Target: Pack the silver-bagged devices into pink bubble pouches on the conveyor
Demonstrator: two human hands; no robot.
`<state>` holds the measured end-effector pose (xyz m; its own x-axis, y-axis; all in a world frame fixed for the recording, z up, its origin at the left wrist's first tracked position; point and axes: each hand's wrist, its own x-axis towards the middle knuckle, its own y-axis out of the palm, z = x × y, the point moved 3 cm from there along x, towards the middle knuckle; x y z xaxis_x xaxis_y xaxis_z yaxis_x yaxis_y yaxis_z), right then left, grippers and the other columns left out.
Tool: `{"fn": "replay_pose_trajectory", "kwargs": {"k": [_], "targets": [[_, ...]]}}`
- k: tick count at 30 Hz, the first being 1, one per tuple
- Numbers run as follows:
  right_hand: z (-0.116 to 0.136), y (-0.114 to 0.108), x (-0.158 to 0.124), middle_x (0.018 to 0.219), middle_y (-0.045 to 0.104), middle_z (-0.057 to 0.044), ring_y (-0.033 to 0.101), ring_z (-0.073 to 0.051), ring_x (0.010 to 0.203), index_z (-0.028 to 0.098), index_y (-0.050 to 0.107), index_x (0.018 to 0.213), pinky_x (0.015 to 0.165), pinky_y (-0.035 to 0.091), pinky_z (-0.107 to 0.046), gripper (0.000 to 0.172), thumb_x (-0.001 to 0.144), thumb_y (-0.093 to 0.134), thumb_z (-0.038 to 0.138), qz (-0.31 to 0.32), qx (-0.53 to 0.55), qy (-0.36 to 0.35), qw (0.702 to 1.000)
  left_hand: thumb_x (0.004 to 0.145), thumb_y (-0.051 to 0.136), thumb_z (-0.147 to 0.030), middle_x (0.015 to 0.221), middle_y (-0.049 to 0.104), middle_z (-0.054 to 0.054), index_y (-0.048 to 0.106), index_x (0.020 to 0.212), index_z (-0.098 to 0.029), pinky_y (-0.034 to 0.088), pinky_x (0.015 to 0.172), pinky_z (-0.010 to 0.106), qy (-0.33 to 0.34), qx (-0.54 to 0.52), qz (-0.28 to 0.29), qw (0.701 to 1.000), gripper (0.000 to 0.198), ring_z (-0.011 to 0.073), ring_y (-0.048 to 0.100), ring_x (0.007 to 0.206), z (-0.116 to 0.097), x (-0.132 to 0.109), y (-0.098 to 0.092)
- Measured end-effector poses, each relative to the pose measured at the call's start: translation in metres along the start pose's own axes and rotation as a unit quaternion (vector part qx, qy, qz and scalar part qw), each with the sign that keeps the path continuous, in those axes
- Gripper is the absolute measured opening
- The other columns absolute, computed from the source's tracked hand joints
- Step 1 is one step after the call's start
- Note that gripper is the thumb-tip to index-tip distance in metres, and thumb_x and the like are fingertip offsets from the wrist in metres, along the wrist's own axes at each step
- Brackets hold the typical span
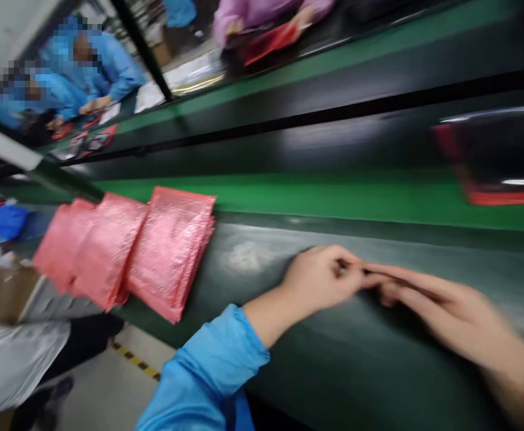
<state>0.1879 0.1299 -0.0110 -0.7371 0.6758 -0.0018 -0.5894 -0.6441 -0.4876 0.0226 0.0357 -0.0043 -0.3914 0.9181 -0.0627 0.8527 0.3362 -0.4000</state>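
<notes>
A small dark item (341, 267) is pinched by the left hand (320, 280), grip closed, the right hand (441, 305) too blurred to tell.

bubble mailers (170, 254): pink | sleeve (208, 371): bright blue | conveyor belt (334, 353): dark green | floor tape (135, 360): yellow-black stripes

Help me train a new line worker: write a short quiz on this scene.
1. Which is nearer the pink padded envelopes: the left hand or the right hand?
2. True or false: the envelopes lie on the dark green conveyor belt.
3. What colour is the sleeve on the left arm? A) blue B) red C) yellow

Key: 1. the left hand; 2. true; 3. A
</notes>
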Motion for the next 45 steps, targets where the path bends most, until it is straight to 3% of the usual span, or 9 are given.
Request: {"fn": "replay_pose_trajectory", "kwargs": {"k": [4,17,21,23,27,30,35,38,45], "targets": [[0.012,-0.013,-0.002,0.080,0.074,-0.009,0.067,-0.021,0.068,0.020,0.082,0.116,0.069,0.060,-0.033,0.060,0.101,0.056,0.072,0.043,0.092,0.009,0.995,0.095,0.060,-0.023,0.083,0.072,0.001,0.069,0.086,-0.021,0.051,0.069,0.023,0.041,-0.009,-0.005,0.999,0.012,0.0122,0.065,0.071,-0.003,0.008,-0.001],[0.010,-0.021,0.011,0.098,0.076,-0.008,0.071,-0.018,0.080,0.018,0.075,0.116,0.076,0.059,-0.032,0.032,0.097,0.068,0.043,-0.107,0.102,0.048,0.988,0.102,0.044,-0.040,0.069,0.064,0.001,0.064,0.076,-0.021,0.042,0.069,0.027,0.086,0.064,0.015,0.994,0.038,0.0157,0.060,0.067,-0.016,0.016,-0.011],[0.013,-0.078,0.037,0.115,0.077,-0.007,0.072,-0.023,0.105,0.021,0.079,0.108,0.101,0.056,-0.037,0.018,0.091,0.077,0.027,-0.103,-0.100,0.032,0.989,0.101,0.052,-0.037,0.070,0.062,0.001,0.064,0.071,-0.020,0.039,0.066,0.027,0.138,0.091,0.012,0.986,0.036,0.0143,0.055,0.065,-0.012,0.017,-0.006],[0.001,-0.126,0.062,0.119,0.076,-0.008,0.069,-0.024,0.117,0.020,0.078,0.107,0.112,0.050,-0.035,0.018,0.089,0.081,0.022,-0.178,-0.158,0.126,0.963,0.096,0.059,-0.028,0.077,0.065,-0.001,0.070,0.083,-0.021,0.041,0.069,0.026,0.148,0.083,0.012,0.985,0.019,0.0129,0.055,0.064,-0.009,0.018,-0.004],[-0.026,-0.211,0.109,0.147,0.057,-0.031,0.056,-0.033,0.139,-0.001,0.061,0.135,0.124,0.036,-0.046,0.053,0.094,0.080,0.028,-0.312,-0.190,0.268,0.891,0.093,0.063,-0.017,0.087,0.068,-0.001,0.074,0.095,-0.022,0.043,0.071,0.025,0.155,0.083,0.027,0.984,0.012,0.0117,0.057,0.066,-0.007,0.017,-0.002],[-0.043,-0.236,0.128,0.144,0.055,-0.035,0.053,-0.037,0.141,-0.003,0.058,0.128,0.122,0.037,-0.052,0.060,0.092,0.085,0.037,-0.351,-0.181,0.333,0.856,0.094,0.062,-0.015,0.089,0.069,0.000,0.074,0.092,-0.022,0.043,0.072,0.026,0.158,0.095,0.038,0.982,0.014,0.0126,0.058,0.069,-0.005,0.016,-0.001],[-0.048,-0.215,0.144,0.089,0.070,-0.010,0.068,-0.030,0.118,0.017,0.062,0.086,0.107,0.053,-0.041,0.024,0.086,0.086,0.018,-0.360,0.067,0.321,0.873,0.094,0.061,-0.016,0.095,0.071,0.003,0.073,0.100,-0.022,0.050,0.077,0.027,0.131,0.044,0.029,0.990,0.015,0.0140,0.062,0.073,0.000,0.019,0.000],[-0.036,-0.177,0.140,0.074,0.068,-0.006,0.072,-0.025,0.091,0.018,0.061,0.082,0.091,0.061,-0.038,0.019,0.096,0.073,0.022,-0.330,0.237,0.283,0.869,0.095,0.061,-0.023,0.111,0.073,0.008,0.068,0.111,-0.020,0.056,0.079,0.029,0.006,-0.103,-0.002,0.995,0.018,0.0163,0.071,0.081,0.005,0.028,-0.008],[-0.009,-0.069,0.051,0.077,0.074,-0.008,0.074,-0.027,0.078,0.021,0.064,0.088,0.077,0.065,-0.040,0.029,0.090,0.069,0.050,-0.265,0.354,0.203,0.874,0.100,0.050,-0.070,0.127,0.072,0.024,0.062,0.121,-0.015,0.063,0.096,0.045,-0.188,-0.432,0.048,0.881,0.060,0.0316,0.075,0.116,0.005,0.046,-0.063]]}}
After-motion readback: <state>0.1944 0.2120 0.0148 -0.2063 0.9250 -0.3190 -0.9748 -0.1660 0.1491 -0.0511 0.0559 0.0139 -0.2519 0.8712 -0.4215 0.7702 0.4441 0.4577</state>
